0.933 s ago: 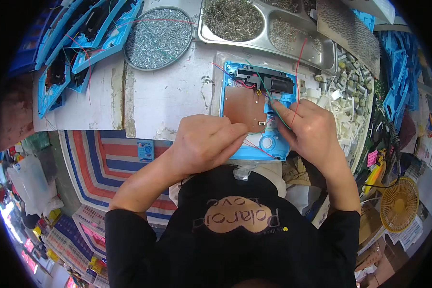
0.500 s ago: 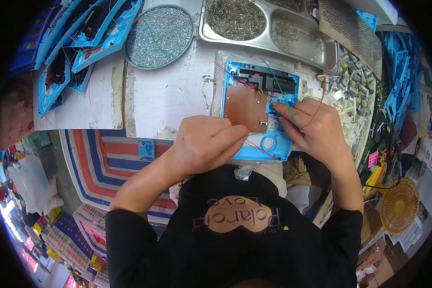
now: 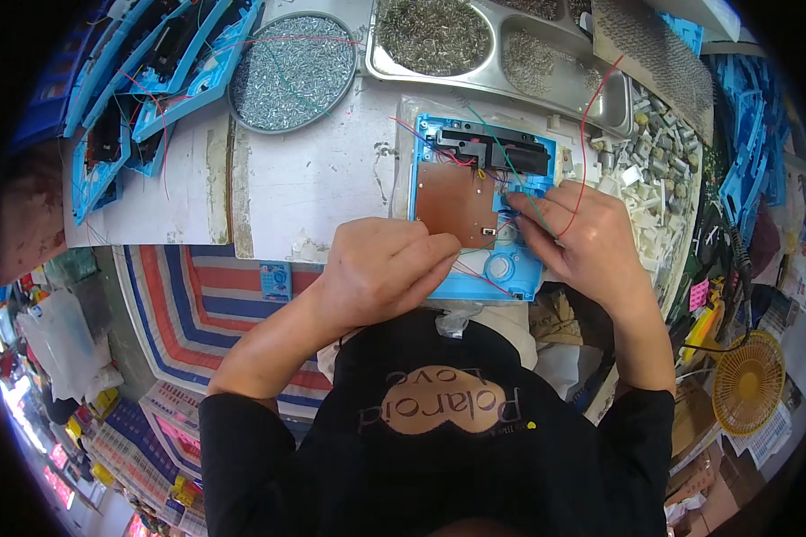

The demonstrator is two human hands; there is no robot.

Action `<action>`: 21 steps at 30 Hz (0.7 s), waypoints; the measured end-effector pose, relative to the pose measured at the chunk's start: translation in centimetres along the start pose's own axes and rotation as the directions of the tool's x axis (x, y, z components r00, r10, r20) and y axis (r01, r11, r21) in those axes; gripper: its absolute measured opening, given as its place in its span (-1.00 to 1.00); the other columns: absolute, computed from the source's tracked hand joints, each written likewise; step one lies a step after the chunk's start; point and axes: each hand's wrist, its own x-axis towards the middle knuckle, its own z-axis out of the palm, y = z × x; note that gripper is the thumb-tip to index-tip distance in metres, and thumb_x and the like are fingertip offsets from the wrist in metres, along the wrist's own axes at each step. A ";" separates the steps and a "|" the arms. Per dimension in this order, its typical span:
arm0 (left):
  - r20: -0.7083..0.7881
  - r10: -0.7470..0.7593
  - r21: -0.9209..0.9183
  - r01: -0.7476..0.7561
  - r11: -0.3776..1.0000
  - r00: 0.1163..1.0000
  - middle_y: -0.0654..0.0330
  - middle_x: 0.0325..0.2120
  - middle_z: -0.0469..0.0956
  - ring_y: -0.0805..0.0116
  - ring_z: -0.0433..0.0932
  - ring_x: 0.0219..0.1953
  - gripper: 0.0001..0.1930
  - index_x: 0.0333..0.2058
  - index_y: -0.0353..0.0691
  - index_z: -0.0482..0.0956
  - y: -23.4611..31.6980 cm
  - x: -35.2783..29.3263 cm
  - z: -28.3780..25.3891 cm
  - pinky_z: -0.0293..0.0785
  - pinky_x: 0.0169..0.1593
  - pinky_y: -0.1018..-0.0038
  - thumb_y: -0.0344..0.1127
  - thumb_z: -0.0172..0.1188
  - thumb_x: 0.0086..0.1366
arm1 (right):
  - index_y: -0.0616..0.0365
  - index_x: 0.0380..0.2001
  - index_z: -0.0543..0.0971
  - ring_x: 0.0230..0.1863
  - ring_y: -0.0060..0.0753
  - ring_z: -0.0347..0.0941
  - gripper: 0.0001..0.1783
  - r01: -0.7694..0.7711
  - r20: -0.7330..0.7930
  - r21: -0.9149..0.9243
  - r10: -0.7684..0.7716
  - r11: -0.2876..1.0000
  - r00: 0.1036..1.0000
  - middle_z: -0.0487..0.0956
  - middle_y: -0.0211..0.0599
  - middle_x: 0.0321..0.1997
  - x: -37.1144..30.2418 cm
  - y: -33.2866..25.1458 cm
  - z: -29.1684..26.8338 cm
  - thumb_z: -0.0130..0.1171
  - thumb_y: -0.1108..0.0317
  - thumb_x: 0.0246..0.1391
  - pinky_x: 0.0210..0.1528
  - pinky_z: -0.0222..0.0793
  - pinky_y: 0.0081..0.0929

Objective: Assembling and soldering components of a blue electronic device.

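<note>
A blue plastic housing (image 3: 448,285) lies on the bench in front of me. It holds a brown circuit board (image 3: 457,201), a black plastic part (image 3: 501,152) along its far side and a round ring (image 3: 499,266) near its close right corner. My left hand (image 3: 381,268) is closed in a pinch at the board's near left edge; its fingertips hide whatever they grip. Over the housing's right side, my right hand (image 3: 587,233) pinches with thumb and forefinger beside the board. A red wire (image 3: 584,134) and a green wire (image 3: 501,146) run out from between its fingers.
A round tray of small silvery pieces (image 3: 291,76) and a metal compartment tray (image 3: 613,107) stand at the back. Blue housings with wires (image 3: 188,94) are stacked far left. White and metal parts (image 3: 649,179) heap at right, near a yellow fan (image 3: 749,380).
The red wire's free end has swung up and away, and the green wire's far end has shifted left. Both hands stay nearly in place at the housing.
</note>
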 end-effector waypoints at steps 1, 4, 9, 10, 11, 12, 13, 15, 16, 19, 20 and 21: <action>0.000 -0.001 -0.002 0.001 1.000 1.000 0.21 -0.65 0.46 0.22 0.48 -0.66 -0.73 -0.25 -0.19 0.63 0.0 0.0 0.0 0.30 -0.60 0.34 -0.54 0.43 0.04 | 0.10 -0.20 0.70 -0.44 -0.26 0.51 -0.72 -0.003 -0.013 0.006 0.003 1.000 1.000 0.53 -0.35 -0.51 0.0 0.1 0.2 0.39 0.35 -0.05 -0.42 0.46 -0.31; 0.003 -0.005 0.001 0.005 1.000 1.000 0.21 -0.65 0.46 0.22 0.47 -0.67 -0.73 -0.25 -0.19 0.63 0.0 -0.1 0.1 0.30 -0.60 0.34 -0.54 0.42 0.04 | 0.10 -0.19 0.69 -0.45 -0.26 0.51 -0.72 -0.036 -0.070 0.016 0.037 0.999 0.997 0.53 -0.35 -0.51 0.1 -0.2 0.6 0.39 0.36 -0.05 -0.42 0.46 -0.32; -0.005 -0.005 0.012 0.005 1.000 1.000 0.21 -0.65 0.45 0.23 0.48 -0.67 -0.72 -0.24 -0.19 0.63 0.0 -0.2 0.2 0.31 -0.60 0.35 -0.54 0.43 0.04 | 0.08 -0.16 0.68 -0.45 -0.28 0.50 -0.69 -0.034 -0.066 -0.002 0.034 0.999 0.997 0.51 -0.38 -0.51 0.1 -0.7 0.9 0.39 0.35 -0.05 -0.44 0.45 -0.33; -0.004 -0.007 0.012 0.007 1.000 1.000 0.21 -0.65 0.45 0.23 0.48 -0.66 -0.72 -0.25 -0.19 0.63 -0.1 -0.2 0.2 0.31 -0.60 0.35 -0.54 0.43 0.04 | 0.07 -0.15 0.68 -0.44 -0.28 0.50 -0.68 -0.026 -0.054 -0.003 0.026 1.000 0.998 0.50 -0.39 -0.51 0.1 -0.6 0.9 0.39 0.35 -0.05 -0.45 0.44 -0.33; -0.002 -0.008 0.012 0.008 1.000 1.000 0.21 -0.65 0.45 0.23 0.48 -0.66 -0.72 -0.25 -0.19 0.63 -0.1 -0.2 0.3 0.31 -0.59 0.35 -0.54 0.43 0.04 | 0.07 -0.15 0.68 -0.44 -0.28 0.50 -0.68 -0.018 -0.042 -0.004 0.018 1.000 0.999 0.49 -0.39 -0.51 0.0 -0.6 0.8 0.39 0.36 -0.05 -0.45 0.44 -0.33; -0.002 -0.010 0.014 0.010 1.000 1.000 0.21 -0.65 0.45 0.23 0.48 -0.66 -0.73 -0.25 -0.19 0.63 -0.1 -0.3 0.3 0.31 -0.59 0.35 -0.54 0.43 0.04 | 0.06 -0.15 0.68 -0.44 -0.29 0.50 -0.67 -0.002 -0.035 -0.002 0.002 1.000 0.999 0.48 -0.40 -0.51 0.0 -0.5 0.8 0.40 0.36 -0.06 -0.45 0.44 -0.33; 0.001 -0.012 0.021 0.012 1.000 1.000 0.21 -0.65 0.45 0.23 0.48 -0.66 -0.73 -0.25 -0.19 0.63 -0.1 -0.3 0.3 0.31 -0.59 0.35 -0.54 0.43 0.04 | 0.06 -0.14 0.68 -0.44 -0.29 0.50 -0.67 0.014 -0.028 0.000 -0.014 1.000 1.000 0.48 -0.40 -0.51 0.0 -0.3 0.8 0.40 0.36 -0.06 -0.45 0.43 -0.33; 0.008 -0.014 0.034 0.014 0.999 1.000 0.21 -0.65 0.46 0.23 0.48 -0.66 -0.73 -0.26 -0.19 0.64 -0.1 -0.3 0.2 0.31 -0.59 0.35 -0.54 0.43 0.04 | 0.05 -0.15 0.69 -0.44 -0.29 0.49 -0.66 0.048 -0.023 0.014 -0.048 0.999 0.999 0.47 -0.41 -0.51 0.1 0.2 0.7 0.40 0.37 -0.08 -0.46 0.43 -0.33; 0.003 -0.014 0.028 0.014 1.000 1.000 0.21 -0.65 0.46 0.23 0.48 -0.66 -0.74 -0.26 -0.19 0.64 -0.1 -0.3 0.2 0.31 -0.59 0.35 -0.54 0.43 0.05 | 0.04 -0.15 0.69 -0.44 -0.29 0.49 -0.66 0.067 -0.025 0.027 -0.066 0.997 0.998 0.47 -0.41 -0.51 0.1 0.6 0.7 0.40 0.38 -0.09 -0.46 0.42 -0.32; -0.002 -0.018 0.021 0.018 1.000 1.000 0.20 -0.65 0.46 0.22 0.48 -0.66 -0.75 -0.26 -0.20 0.64 -0.1 -0.3 0.4 0.30 -0.59 0.34 -0.54 0.43 0.05 | 0.02 -0.17 0.70 -0.46 -0.27 0.49 -0.66 0.102 -0.009 0.080 -0.102 0.992 0.995 0.47 -0.40 -0.52 0.0 1.4 0.6 0.40 0.40 -0.11 -0.47 0.41 -0.31; 0.002 -0.021 0.027 0.021 0.999 1.000 0.20 -0.65 0.46 0.22 0.48 -0.66 -0.75 -0.26 -0.20 0.64 0.0 -0.3 0.3 0.31 -0.59 0.34 -0.54 0.42 0.05 | 0.01 -0.17 0.70 -0.46 -0.26 0.48 -0.66 0.110 0.000 0.100 -0.111 0.989 0.994 0.46 -0.39 -0.52 0.0 1.5 0.6 0.41 0.40 -0.12 -0.47 0.41 -0.31; 0.004 -0.024 0.032 0.024 0.999 1.000 0.20 -0.65 0.46 0.22 0.48 -0.66 -0.75 -0.26 -0.20 0.64 0.0 -0.3 0.3 0.31 -0.59 0.34 -0.54 0.42 0.06 | 0.01 -0.19 0.69 -0.47 -0.25 0.48 -0.68 0.103 -0.003 0.125 -0.103 0.987 0.995 0.47 -0.38 -0.52 0.1 1.6 0.5 0.40 0.41 -0.11 -0.47 0.41 -0.31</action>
